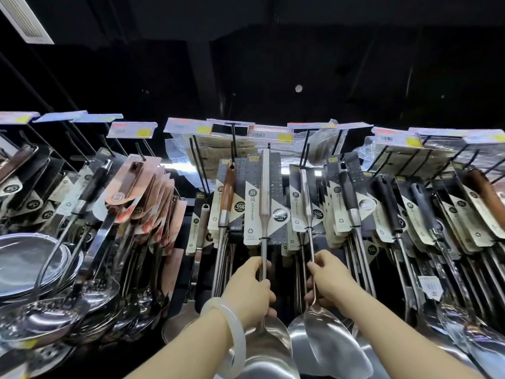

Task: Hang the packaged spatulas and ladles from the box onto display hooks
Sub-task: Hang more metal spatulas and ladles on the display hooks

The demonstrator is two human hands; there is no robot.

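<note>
My left hand (pixel 250 287), with a pale bangle on its wrist, grips the steel shaft of a packaged spatula (pixel 264 203) and holds it upright, its card top near a black display hook (pixel 269 146). My right hand (pixel 329 277) grips the shaft of a second packaged spatula (pixel 306 203), whose handle top sits at a double-wire hook (pixel 305 154). Both blades hang below my hands at the bottom centre. The box is out of view.
Rows of carded spatulas and ladles hang on hooks to both sides, with price tags (pixel 188 126) above. Skimmers and steel strainers (pixel 30 258) crowd the lower left. Wood-handled turners (pixel 228 192) hang just left of my left hand.
</note>
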